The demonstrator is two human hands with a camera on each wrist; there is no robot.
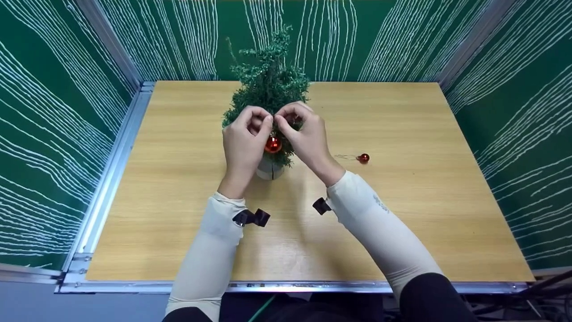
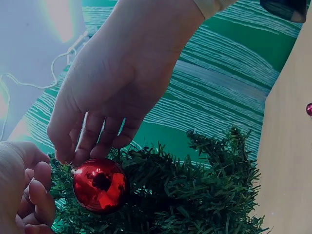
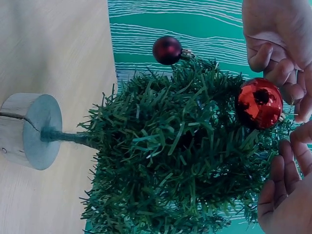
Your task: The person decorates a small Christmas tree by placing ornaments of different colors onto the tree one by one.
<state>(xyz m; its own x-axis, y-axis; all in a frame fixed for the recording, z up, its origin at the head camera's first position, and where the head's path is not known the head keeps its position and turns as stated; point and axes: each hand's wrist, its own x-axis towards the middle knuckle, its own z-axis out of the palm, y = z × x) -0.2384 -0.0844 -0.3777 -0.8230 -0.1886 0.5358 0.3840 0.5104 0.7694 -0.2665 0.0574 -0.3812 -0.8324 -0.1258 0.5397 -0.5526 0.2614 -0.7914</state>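
Head view: the left hand (image 1: 245, 138) and right hand (image 1: 306, 136) nearly meet at the front of a small tree (image 1: 270, 80), thumb and forefinger of each drawn together in a pinch at the top of a shiny red ball (image 1: 273, 144) – the thread there is too fine to make out. The ball sits just below the fingertips, between the hands, which hide the tree's middle. A smaller red ball (image 1: 363, 158) with a thin loop lies on the wood-grained table (image 1: 402, 223), right of the tree. Green walls (image 1: 330, 40) with wavy white lines surround it.

Left wrist view: the right hand reaches down from above, fingertips at the ball's cap; the left hand is at the lower left edge, near the ball. The round, mirror-smooth ball rests against bristly needles.

Right wrist view: the ball lies between both hands' fingers. A dark, matte ball (image 3: 167, 50) hangs at the tree's side, and the thin trunk stands in a round, cracked log base (image 3: 43, 131).
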